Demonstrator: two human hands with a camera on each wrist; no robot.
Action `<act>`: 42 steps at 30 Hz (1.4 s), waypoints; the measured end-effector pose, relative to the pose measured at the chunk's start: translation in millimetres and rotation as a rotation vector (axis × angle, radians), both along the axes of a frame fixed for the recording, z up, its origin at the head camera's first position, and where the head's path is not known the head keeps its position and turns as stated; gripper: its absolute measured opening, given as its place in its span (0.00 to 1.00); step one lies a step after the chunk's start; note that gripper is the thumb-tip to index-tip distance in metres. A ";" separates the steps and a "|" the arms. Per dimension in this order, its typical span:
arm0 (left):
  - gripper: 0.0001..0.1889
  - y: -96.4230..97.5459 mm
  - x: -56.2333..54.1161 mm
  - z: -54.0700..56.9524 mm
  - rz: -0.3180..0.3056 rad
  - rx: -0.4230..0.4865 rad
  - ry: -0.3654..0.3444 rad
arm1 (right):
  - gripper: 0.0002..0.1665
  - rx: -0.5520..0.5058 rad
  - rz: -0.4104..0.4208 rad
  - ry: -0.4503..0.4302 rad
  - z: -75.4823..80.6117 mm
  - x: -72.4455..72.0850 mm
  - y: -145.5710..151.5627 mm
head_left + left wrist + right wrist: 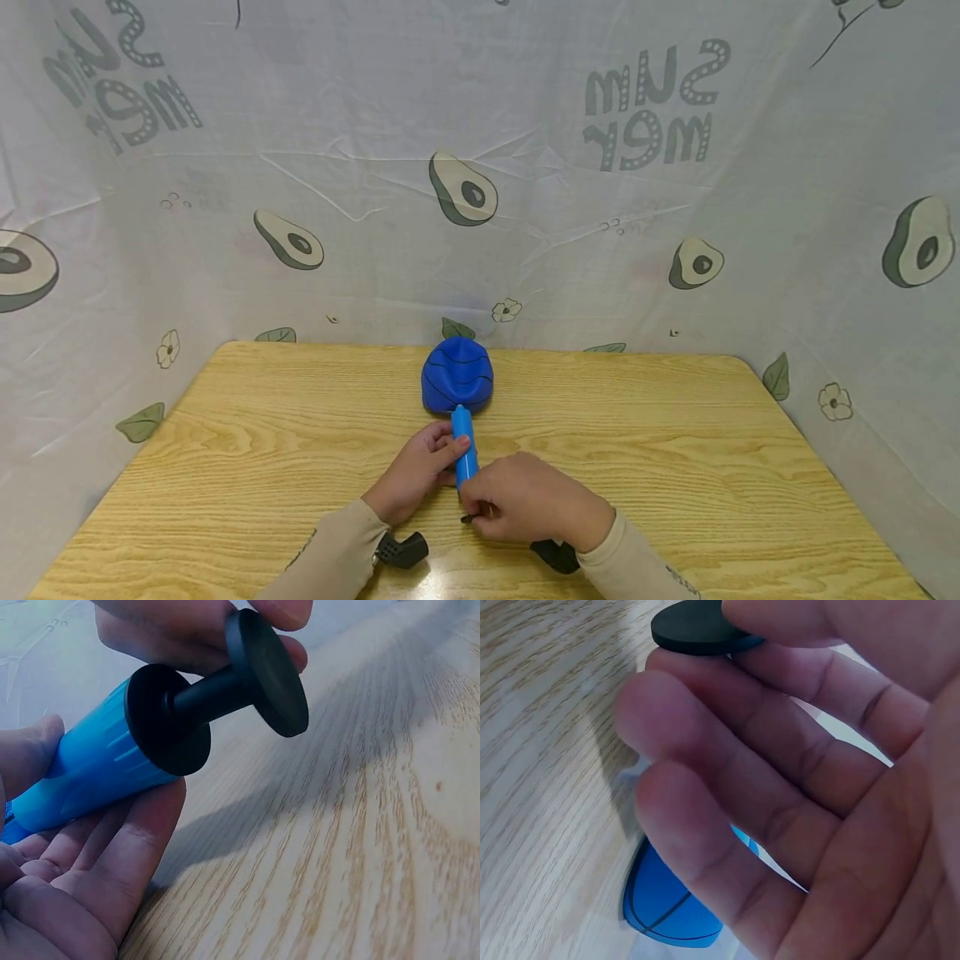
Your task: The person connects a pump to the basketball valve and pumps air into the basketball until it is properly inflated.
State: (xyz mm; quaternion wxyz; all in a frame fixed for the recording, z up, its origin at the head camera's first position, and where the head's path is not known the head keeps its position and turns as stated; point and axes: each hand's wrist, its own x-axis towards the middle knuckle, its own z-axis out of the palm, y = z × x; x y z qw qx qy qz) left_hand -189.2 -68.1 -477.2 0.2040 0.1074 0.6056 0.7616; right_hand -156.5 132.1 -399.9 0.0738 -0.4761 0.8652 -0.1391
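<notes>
A limp, partly deflated blue ball (457,375) with black lines lies near the table's back edge, its top dented. My left hand (420,471) grips the barrel of a light-blue hand pump (464,446), thumb on top and fingers beneath. The pump's front tip meets the ball's near side; whether a needle sits inside I cannot tell. My right hand (532,500) pinches the flat black handle (694,630) between thumb and forefinger. In the left wrist view the black plunger rod (214,694) stands partly out of the barrel.
The wood-grain table (637,417) extends to both sides of the hands. A pale cloth (540,250) printed with avocados hangs behind and along the sides. Black wrist devices (402,551) sit at both beige cuffs.
</notes>
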 end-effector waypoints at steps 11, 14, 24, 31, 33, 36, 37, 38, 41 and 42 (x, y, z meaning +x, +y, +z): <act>0.28 0.8 0.8 1.1 -0.006 -0.013 0.013 | 0.11 0.020 0.094 -0.076 -1.4 3.1 -0.3; 0.27 0.6 0.6 0.6 0.001 -0.020 0.008 | 0.11 0.017 0.133 -0.153 -1.9 4.7 -0.3; 0.27 1.2 -0.9 2.4 0.043 -0.014 -0.030 | 0.10 0.008 0.118 -0.087 -0.2 5.6 -3.0; 0.27 1.4 -1.3 3.1 0.058 -0.001 -0.039 | 0.12 -0.011 -0.038 0.037 -0.1 -1.5 -0.4; 0.26 1.4 -1.1 3.4 0.064 -0.001 -0.042 | 0.12 -0.035 -0.061 0.060 -0.6 -2.9 0.1; 0.26 1.2 -0.5 4.1 0.065 -0.003 -0.042 | 0.12 -0.058 -0.079 0.094 -1.0 -4.2 0.2; 0.26 1.1 -0.4 4.1 0.063 -0.003 -0.042 | 0.12 -0.063 -0.081 0.097 -1.0 -4.4 0.2; 0.27 0.9 -0.3 4.1 0.061 -0.003 -0.040 | 0.12 -0.061 -0.086 0.094 -1.2 -4.6 0.2; 0.28 -0.1 0.3 4.2 0.038 -0.001 -0.026 | 0.11 -0.053 -0.072 0.064 -1.6 -4.8 0.3; 0.28 -0.4 0.5 4.1 0.030 -0.001 -0.020 | 0.11 -0.049 -0.065 0.050 -1.8 -4.8 0.3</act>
